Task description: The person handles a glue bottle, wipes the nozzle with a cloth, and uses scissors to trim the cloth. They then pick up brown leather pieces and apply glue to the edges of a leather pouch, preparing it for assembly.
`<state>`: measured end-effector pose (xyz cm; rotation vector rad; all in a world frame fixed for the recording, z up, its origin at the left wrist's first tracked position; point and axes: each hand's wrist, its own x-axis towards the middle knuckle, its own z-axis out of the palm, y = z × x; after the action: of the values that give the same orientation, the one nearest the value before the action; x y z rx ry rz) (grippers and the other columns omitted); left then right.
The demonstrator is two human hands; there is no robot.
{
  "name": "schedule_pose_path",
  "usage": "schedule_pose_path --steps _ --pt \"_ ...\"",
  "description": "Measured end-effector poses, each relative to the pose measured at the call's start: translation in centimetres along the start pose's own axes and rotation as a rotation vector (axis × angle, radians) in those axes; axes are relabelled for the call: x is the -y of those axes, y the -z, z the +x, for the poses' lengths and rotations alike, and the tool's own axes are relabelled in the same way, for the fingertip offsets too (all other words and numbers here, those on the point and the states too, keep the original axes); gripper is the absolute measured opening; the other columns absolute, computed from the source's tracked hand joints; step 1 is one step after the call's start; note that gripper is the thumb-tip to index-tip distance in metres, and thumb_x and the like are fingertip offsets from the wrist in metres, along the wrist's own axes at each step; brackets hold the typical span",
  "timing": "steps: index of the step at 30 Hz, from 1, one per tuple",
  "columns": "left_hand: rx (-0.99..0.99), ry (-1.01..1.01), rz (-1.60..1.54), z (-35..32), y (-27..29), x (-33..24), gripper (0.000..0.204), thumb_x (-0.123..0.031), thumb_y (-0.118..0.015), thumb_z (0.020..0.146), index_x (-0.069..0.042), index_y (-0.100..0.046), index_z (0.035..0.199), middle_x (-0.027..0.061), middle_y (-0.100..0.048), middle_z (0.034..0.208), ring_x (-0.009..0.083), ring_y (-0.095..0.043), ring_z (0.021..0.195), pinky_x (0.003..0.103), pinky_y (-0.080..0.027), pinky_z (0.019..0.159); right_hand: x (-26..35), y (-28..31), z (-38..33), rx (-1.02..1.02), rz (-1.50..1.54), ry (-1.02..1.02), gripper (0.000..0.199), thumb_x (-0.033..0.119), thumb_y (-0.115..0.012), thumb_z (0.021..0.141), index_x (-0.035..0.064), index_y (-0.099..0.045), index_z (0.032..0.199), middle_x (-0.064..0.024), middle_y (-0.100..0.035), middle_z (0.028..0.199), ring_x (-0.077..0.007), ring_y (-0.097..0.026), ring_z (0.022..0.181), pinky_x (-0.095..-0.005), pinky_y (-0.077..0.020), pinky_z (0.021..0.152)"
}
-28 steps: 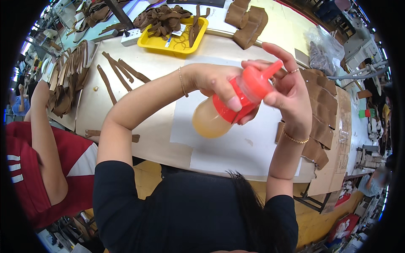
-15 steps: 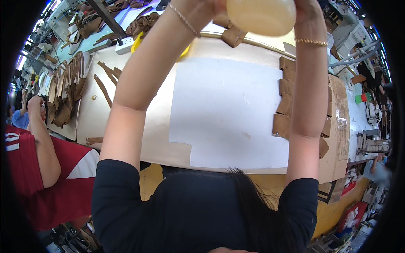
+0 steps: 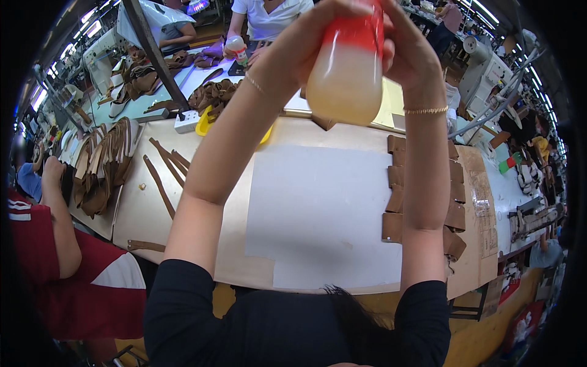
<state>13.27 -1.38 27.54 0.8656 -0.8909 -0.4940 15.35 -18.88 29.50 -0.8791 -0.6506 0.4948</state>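
1. Both hands are raised at the top centre of the frame, sharing one squeeze bottle with a red cap and pale yellowish liquid.
2. The left hand has its grip wrapped on the bottle's left side.
3. The right hand clasps the right side, a bracelet at the wrist.
4. Below lies a white sheet on the counter.
5. Brown leather pieces line the sheet's right edge.

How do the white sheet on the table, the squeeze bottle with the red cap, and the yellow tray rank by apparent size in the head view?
1. White sheet, largest.
2. Squeeze bottle, held up close to the camera by the left hand and right hand, so it looks bigger than it is.
3. Yellow tray, mostly hidden behind the arm; rank unsure.
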Motion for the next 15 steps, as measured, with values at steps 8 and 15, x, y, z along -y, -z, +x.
schedule_pose_path --steps 8,15 --pt "0.064 0.143 0.093 -3.0 1.6 3.9 0.048 -0.029 -0.066 0.080 0.001 -0.057 0.116 0.0147 -0.065 0.091 0.0242 -0.067 0.078 0.035 -0.056 0.074 -4.6 2.3 -2.9 0.009 -0.419 0.204 0.078 0.038 -0.071 0.086 0.0056 -0.032 0.145 -0.0182 -0.056 0.127 -0.0242 -0.061 0.112 -0.0338 -0.0572 0.086" --pt "0.170 -0.175 -0.413 -4.3 1.8 7.0 0.072 -0.045 -0.070 0.075 -0.009 -0.041 0.131 0.0167 -0.061 0.094 0.0278 -0.064 0.064 0.034 -0.055 0.056 -4.7 -3.7 -2.6 -0.209 -0.714 0.110 0.081 0.037 -0.073 0.083 0.0017 -0.030 0.143 -0.0168 -0.063 0.112 -0.0192 -0.065 0.095 -0.0286 -0.0575 0.070"
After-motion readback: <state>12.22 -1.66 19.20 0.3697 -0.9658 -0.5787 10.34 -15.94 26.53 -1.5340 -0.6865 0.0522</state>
